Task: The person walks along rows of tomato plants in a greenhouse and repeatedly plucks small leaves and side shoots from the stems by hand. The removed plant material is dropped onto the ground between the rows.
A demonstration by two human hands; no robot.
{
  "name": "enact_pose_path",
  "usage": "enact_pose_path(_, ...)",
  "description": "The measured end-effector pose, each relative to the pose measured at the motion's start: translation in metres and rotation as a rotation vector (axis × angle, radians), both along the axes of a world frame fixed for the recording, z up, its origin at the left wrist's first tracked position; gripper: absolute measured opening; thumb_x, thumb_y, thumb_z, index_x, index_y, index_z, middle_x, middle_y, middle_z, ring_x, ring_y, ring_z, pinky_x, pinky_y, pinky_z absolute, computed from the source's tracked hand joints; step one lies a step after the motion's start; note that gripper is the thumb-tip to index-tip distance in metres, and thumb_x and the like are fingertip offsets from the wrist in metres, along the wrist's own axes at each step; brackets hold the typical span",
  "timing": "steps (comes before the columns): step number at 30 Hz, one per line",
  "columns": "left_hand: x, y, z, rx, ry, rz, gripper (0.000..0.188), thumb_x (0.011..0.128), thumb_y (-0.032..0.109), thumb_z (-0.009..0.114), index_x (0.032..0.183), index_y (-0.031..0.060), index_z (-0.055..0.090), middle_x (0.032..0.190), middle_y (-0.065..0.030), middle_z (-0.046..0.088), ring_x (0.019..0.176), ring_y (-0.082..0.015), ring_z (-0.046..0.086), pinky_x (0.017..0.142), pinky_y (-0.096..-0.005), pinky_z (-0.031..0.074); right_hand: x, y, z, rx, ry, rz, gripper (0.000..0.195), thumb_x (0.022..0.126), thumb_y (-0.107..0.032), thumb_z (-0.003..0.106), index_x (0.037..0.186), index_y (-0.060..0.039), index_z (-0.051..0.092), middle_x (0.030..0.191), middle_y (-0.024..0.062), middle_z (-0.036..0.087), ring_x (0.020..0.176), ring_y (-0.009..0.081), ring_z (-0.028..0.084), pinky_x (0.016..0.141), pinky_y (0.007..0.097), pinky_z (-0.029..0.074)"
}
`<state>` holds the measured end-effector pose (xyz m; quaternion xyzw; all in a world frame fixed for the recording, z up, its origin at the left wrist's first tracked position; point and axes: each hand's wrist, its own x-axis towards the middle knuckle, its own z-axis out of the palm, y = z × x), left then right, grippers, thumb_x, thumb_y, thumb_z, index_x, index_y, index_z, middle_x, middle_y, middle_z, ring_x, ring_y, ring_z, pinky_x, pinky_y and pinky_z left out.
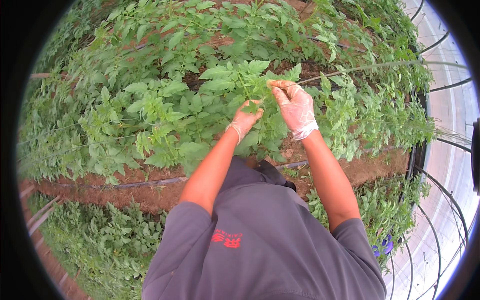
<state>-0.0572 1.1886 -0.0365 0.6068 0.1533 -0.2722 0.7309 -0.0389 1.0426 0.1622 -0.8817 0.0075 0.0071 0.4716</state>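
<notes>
My left hand (244,119), in a thin clear glove, curls around the upper part of a tomato plant (240,84). A small leaf (252,107) pokes out between its thumb and fingers, and the stem inside the grip is mostly hidden. Just to the right and slightly higher is my right hand (298,107), gloved the same way. Its thumb and forefinger pinch a thin string (348,70), which stretches from there to the upper right. Foliage touches the right fingertips; whether they also grip a shoot cannot be made out.
Dense rows of tomato plants (108,97) spread ahead and to both sides. A dark drip hose (150,183) runs along the bare soil (123,197) by my feet. Behind grow more plants (101,240). Curved hoops (450,198) carry a plastic film wall (446,120) on the right.
</notes>
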Motion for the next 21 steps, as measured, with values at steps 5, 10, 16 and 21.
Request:
enact_pose_path(5, -0.017, 0.014, 0.012, 0.197, -0.141, -0.127, 0.028, 0.094, 0.011, 0.074, 0.121, 0.0097, 0.065, 0.113, -0.0028, 0.067, 0.1, -0.0121, 0.06, 0.088, -0.0276, 0.052, -0.008, -0.008, -0.007, -0.01, 0.136, 0.092, 0.024, 0.1, -0.011, 0.071, 0.122, -0.0014, 0.074, 0.108, 0.0083, 0.078, 0.094, 0.013, 0.071, 0.088, 0.0287, 0.056)
enact_pose_path(10, -0.041, 0.018, 0.013, 0.219, -0.282, -0.097, 0.032, 0.096, 0.006, 0.069, 0.127, 0.0114, 0.066, 0.118, -0.0034, 0.069, 0.103, -0.0132, 0.063, 0.096, -0.0284, 0.052, -0.02, -0.017, -0.005, 0.057, 0.14, 0.153, 0.031, 0.094, -0.017, 0.075, 0.123, -0.0062, 0.074, 0.116, 0.012, 0.076, 0.1, 0.0227, 0.074, 0.088, 0.0349, 0.058)
enact_pose_path(16, -0.031, 0.043, 0.046, 0.309, -0.128, 0.124, 0.051, 0.094, -0.009, 0.049, 0.138, 0.0104, 0.066, 0.123, -0.0074, 0.072, 0.108, -0.016, 0.067, 0.1, -0.0307, 0.052, -0.052, -0.04, 0.001, 0.071, 0.075, 0.029, 0.058, 0.093, -0.009, 0.075, 0.147, -0.006, 0.057, 0.136, 0.0128, 0.069, 0.111, 0.0195, 0.071, 0.096, 0.0346, 0.056)
enact_pose_path(21, -0.012, 0.06, 0.084, 0.188, -0.463, 0.086, 0.037, 0.098, 0.017, 0.064, 0.134, 0.0074, 0.069, 0.132, -0.0118, 0.071, 0.118, -0.0201, 0.068, 0.107, -0.0342, 0.05, -0.109, -0.066, -0.016, 0.188, 0.209, -0.146, 0.047, 0.098, 0.001, 0.065, 0.144, -0.0052, 0.06, 0.135, 0.0107, 0.069, 0.112, 0.0158, 0.069, 0.097, 0.0306, 0.056)
